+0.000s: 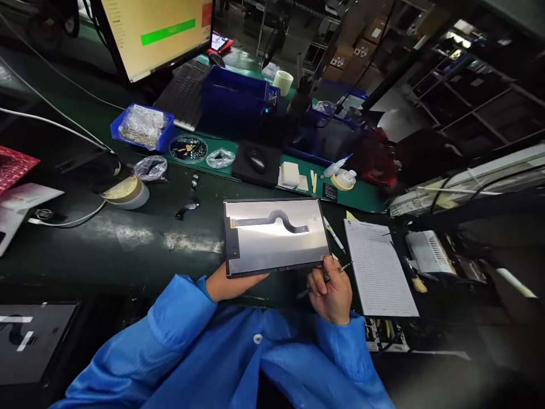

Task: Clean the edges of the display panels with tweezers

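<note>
An LCD screen panel (259, 244) is held over the bench, its silver back facing up. A dark ribbon cable (279, 217) curves across that back. My left hand (232, 286) is closed on the panel's lower left corner, most of its fingers hidden underneath. At the lower right corner is my right hand (330, 289), its fingers curled around thin metal tweezers (344, 267). Its thumb and forefinger are right by the panel's edge; whether they also grip it I cannot tell.
A lined paper pad (381, 267) and a white pen (334, 234) lie to the right. Two small flex cables (187, 210) rest left of the panel. Behind stand a blue parts bin (166, 130), a mouse (256, 162) and a monitor (166, 34). Another panel (36, 346) sits lower left.
</note>
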A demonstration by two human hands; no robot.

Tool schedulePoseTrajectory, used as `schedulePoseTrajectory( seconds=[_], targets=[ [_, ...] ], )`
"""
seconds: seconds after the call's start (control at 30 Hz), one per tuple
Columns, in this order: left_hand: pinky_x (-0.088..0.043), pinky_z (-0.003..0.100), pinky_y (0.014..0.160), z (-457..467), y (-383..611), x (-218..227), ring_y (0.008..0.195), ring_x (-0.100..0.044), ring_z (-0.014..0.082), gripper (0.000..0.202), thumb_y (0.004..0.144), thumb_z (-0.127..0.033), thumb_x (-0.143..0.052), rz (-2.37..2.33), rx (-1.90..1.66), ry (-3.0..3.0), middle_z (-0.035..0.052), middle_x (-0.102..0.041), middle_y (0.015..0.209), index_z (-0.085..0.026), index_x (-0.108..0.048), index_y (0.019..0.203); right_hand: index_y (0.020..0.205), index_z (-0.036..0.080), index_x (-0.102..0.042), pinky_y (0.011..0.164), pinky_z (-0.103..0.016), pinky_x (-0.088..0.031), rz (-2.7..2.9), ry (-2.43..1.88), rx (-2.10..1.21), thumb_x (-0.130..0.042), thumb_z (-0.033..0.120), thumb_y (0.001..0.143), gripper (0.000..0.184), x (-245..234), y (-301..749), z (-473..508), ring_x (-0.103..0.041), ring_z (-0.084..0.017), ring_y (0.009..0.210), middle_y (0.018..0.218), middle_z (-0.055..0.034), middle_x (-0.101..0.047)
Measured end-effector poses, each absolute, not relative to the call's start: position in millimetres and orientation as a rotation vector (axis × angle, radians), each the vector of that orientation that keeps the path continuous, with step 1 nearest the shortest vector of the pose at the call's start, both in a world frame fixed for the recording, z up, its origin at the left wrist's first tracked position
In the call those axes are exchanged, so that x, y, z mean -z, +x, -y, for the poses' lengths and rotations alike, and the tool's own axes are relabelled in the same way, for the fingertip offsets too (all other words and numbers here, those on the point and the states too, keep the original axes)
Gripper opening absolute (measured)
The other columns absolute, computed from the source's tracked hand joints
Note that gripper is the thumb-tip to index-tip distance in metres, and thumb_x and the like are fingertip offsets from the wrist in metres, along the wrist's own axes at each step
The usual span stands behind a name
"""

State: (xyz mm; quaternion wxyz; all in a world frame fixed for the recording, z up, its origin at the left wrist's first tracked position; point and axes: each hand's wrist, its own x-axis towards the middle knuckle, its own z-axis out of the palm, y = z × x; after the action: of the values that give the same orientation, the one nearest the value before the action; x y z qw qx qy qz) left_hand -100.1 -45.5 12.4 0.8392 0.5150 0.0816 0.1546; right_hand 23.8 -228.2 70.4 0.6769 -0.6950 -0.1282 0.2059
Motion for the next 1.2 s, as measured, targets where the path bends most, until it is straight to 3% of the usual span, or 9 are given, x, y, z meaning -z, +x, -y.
schedulePoseTrajectory(
  seconds=[0.17, 0.37, 0.5, 0.6, 0.83, 1.2],
  targets=[
    [-0.061, 0.053, 0.093, 51.6, -128.5, -10.5, 0.100, -0.073, 0.0312, 0.029, 0.086, -0.038, -0.074, -0.210, -0.408, 1.404, 0.0031, -0.076, 0.109, -0.039, -0.076, 0.114, 0.073, 0.030, -0.047, 0.034, -0.027, -0.020, 0.234, -1.513, -0.478, -0.065, 0.064, 0.092, 0.043, -64.0, 20.1, 236.1, -0.020, -0.011, 0.033, 0.044, 0.0108, -0.028],
    [-0.058, 0.039, 0.094, 47.6, -144.4, -26.9, 0.102, -0.070, 0.0238, 0.023, 0.096, -0.038, -0.063, -0.112, -0.197, 1.567, 0.0068, -0.074, 0.108, -0.020, -0.071, 0.109, 0.077, 0.022, -0.063, 0.030, -0.015, -0.021, 0.045, -1.309, -0.459, -0.088, 0.050, 0.075, 0.037, -56.8, 22.3, 242.6, -0.024, -0.003, 0.030, 0.043, 0.0141, -0.037],
    [-0.056, 0.034, 0.093, 50.8, -147.5, -36.4, 0.103, -0.070, 0.0209, 0.029, 0.102, -0.036, -0.053, -0.100, -0.264, 1.597, 0.0075, -0.075, 0.111, -0.017, -0.074, 0.107, 0.075, 0.020, -0.066, 0.031, -0.015, -0.026, 0.019, -1.257, -0.521, -0.088, 0.042, 0.077, 0.031, -58.6, 21.9, 246.1, -0.025, -0.004, 0.030, 0.037, 0.0129, -0.038],
    [-0.057, 0.031, 0.086, 52.5, -149.4, -41.0, 0.094, -0.073, 0.0194, 0.033, 0.103, -0.036, -0.052, -0.144, -0.236, 1.589, 0.0084, -0.078, 0.103, -0.013, -0.076, 0.101, 0.075, 0.021, -0.067, 0.032, -0.016, -0.024, 0.023, -1.250, -0.542, -0.087, 0.040, 0.078, 0.028, -60.1, 21.3, 247.1, -0.025, -0.004, 0.030, 0.036, 0.0123, -0.039],
    [-0.058, 0.025, 0.081, 52.0, -155.4, -47.3, 0.089, -0.074, 0.0172, 0.034, 0.101, -0.035, -0.054, -0.183, -0.219, 1.557, 0.0102, -0.078, 0.097, -0.009, -0.076, 0.100, 0.077, 0.025, -0.064, 0.035, -0.019, -0.027, 0.101, -1.272, -0.612, -0.080, 0.045, 0.085, 0.026, -51.9, 25.8, 252.1, -0.026, -0.007, 0.030, 0.036, 0.0123, -0.039],
    [-0.051, 0.026, 0.084, 29.9, -173.9, -57.8, 0.092, -0.067, 0.0170, 0.039, 0.104, -0.043, -0.047, -0.072, -0.163, 1.695, 0.0078, -0.073, 0.101, -0.013, -0.072, 0.103, 0.076, 0.024, -0.068, 0.036, -0.019, -0.029, 0.119, -1.299, -0.611, -0.081, 0.048, 0.079, 0.027, -52.8, 28.9, 250.1, -0.028, -0.007, 0.030, 0.032, 0.0097, -0.037]
  ],
)
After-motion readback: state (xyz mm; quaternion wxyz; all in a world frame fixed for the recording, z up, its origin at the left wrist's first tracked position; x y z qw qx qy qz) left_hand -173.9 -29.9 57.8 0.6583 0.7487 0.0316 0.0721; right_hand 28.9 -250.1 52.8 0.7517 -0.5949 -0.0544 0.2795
